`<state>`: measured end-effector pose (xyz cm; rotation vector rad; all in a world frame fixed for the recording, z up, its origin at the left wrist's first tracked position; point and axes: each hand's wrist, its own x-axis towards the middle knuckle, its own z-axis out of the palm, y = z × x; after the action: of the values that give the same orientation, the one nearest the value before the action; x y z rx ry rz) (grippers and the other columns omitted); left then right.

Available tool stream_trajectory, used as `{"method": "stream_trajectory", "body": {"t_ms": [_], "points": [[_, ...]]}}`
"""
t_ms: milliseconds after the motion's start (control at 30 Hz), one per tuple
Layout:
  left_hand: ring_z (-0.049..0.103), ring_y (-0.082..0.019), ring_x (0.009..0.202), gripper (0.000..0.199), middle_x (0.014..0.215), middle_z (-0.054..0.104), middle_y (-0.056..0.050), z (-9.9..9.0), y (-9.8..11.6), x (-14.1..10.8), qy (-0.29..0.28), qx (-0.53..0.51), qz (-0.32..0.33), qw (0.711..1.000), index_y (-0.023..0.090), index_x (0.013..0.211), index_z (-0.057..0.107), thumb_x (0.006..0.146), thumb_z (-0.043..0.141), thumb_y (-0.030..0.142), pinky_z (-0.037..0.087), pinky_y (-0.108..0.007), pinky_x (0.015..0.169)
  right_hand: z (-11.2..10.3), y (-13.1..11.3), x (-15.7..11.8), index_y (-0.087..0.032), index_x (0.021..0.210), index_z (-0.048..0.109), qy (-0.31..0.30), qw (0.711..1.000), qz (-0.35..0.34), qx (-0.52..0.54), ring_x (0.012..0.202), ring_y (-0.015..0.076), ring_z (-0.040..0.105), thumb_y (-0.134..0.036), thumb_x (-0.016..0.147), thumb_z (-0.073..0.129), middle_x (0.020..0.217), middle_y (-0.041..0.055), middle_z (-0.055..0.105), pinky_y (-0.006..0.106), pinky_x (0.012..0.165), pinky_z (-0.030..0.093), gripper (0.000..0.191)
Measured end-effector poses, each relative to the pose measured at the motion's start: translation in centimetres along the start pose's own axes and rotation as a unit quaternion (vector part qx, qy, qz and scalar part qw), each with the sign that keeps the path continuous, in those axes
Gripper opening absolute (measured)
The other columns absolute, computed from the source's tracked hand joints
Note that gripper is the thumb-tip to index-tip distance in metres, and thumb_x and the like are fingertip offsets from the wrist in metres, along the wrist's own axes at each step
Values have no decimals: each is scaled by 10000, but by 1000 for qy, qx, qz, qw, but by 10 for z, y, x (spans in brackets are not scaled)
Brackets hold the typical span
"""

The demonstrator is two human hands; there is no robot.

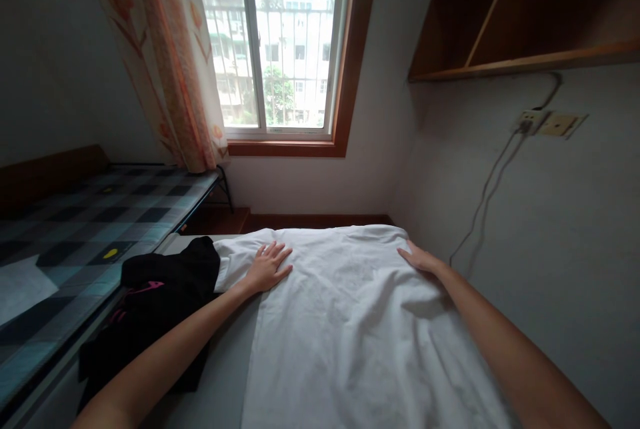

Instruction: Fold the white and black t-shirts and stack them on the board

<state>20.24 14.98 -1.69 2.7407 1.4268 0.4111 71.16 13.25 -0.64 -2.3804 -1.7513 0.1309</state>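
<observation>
A white garment [330,322], which looks like a shirt with a sleeve at its far left, is spread over a pale tabletop [225,349]. Soft wrinkles run across its right half. My left hand [269,268] lies flat on the far left part of it, fingers spread. At the far right edge, my right hand [421,258] rests on the fabric with thumb and fingers apart; some of its fingers are hidden. A black garment [170,282] with pink marks lies crumpled to the left, partly beneath my left forearm.
On the left stands a bed with a checked mattress [150,209] and a white sheet of paper [25,288]. A flowered curtain [170,56] hangs beside the window [295,49]. A wooden shelf [525,62] and a socket with a cord [530,121] are on the right wall.
</observation>
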Motion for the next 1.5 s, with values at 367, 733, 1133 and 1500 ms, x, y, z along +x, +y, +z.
{"method": "stream_trajectory", "body": {"t_ms": [367,733,1133,1500], "points": [[311,-274,1421,548,1487,456,-52,-3,3,-1,9,-11,-7,1000,318,1408,479,938,373,580,192,-480,1165,-30,-45,29,-150,1288,603,54,997,-3,-50,1158,307,564,-221,888,468,1282,169,612,417,932,454,428],[326,-283,1409,533,1465,481,-49,-3,5,-1,25,-22,-12,999,313,1392,501,926,418,558,207,-489,1165,-35,-73,41,-170,834,743,-38,990,-46,-130,1037,300,613,-334,879,516,992,143,712,438,905,421,283],[331,-274,1407,520,1460,485,-43,-3,5,-1,29,-23,-14,999,320,1382,505,929,413,557,201,-478,1169,-35,-80,46,-194,999,739,2,992,14,-126,997,278,663,-133,841,474,1088,156,707,419,866,448,315],[336,-278,1403,514,1455,492,-41,-3,5,0,29,-28,-18,999,319,1376,511,925,428,552,206,-483,1165,-9,-76,55,-137,1384,498,34,996,50,-70,1249,326,508,-374,964,352,1336,210,566,457,978,396,504]]}}
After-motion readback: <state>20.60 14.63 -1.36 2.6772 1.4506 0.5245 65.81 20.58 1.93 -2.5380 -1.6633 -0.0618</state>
